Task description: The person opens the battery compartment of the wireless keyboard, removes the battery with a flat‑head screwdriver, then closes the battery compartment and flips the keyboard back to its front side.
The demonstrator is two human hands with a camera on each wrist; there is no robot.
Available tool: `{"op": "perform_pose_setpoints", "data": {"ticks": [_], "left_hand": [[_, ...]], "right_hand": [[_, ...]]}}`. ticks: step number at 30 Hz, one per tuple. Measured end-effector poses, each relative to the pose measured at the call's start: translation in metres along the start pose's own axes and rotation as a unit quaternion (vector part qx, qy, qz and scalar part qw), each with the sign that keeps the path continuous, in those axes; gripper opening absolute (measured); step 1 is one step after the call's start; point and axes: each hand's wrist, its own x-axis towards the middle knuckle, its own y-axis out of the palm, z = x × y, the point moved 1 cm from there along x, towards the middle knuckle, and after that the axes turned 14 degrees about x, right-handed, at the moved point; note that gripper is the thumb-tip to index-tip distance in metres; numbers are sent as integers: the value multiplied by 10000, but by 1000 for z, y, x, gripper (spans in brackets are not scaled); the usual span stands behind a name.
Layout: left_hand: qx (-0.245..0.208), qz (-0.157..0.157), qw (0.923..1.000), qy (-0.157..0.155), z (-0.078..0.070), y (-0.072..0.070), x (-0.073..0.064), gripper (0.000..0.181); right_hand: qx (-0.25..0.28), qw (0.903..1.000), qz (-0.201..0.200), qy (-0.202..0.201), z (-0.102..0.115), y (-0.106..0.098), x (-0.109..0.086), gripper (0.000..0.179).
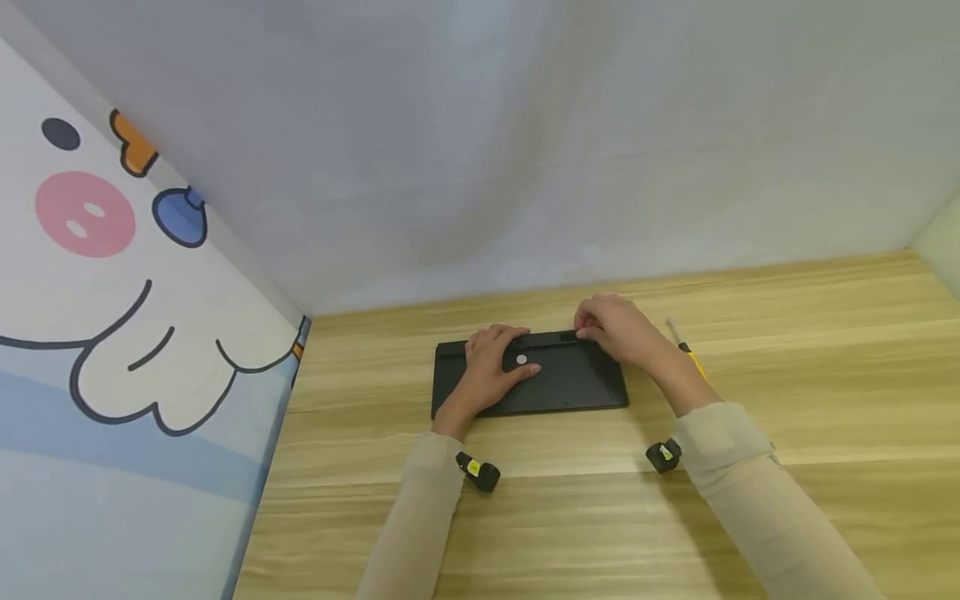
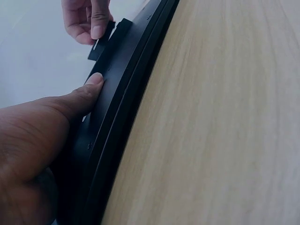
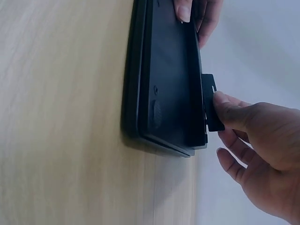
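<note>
A flat, rectangular black slab [image 1: 577, 379] held on a pale wood-grain table [image 1: 352, 517]

From where I stood, a white cartoon figure with a pink oval snout [image 1: 85, 214] filled the wall at far left. Next, the person's left hand [image 1: 491, 367] gripped the slab, thumb laid across its upper face and fingers over the far edge. A small round white spot [image 1: 521, 359] showed between thumb and fingers. The slab rested mid-table, near the grey-white back wall [image 1: 480, 167]. At the right half of its far edge, the right hand [image 1: 615, 329] pinched a small, thin black piece with notched edges [image 3: 213, 119] between thumb and fingers. Just right of that hand lay a screwdriver with a metal shaft and yellow-and-black handle [image 1: 686, 346], partly hidden by the wrist.
</note>
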Motion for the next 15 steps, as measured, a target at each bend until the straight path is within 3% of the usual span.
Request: {"op": "perform_pose_setpoints", "data": {"ticks": [8, 15], "left_hand": [[53, 64, 10000, -54, -3, 0, -1, 64], [123, 57, 9999, -67, -2, 1, -2, 63]], "right_hand": [[35, 9999, -7, -103, -3, -5, -2, 12], [-108, 9983, -418, -391, -3, -8, 1, 9]]}}
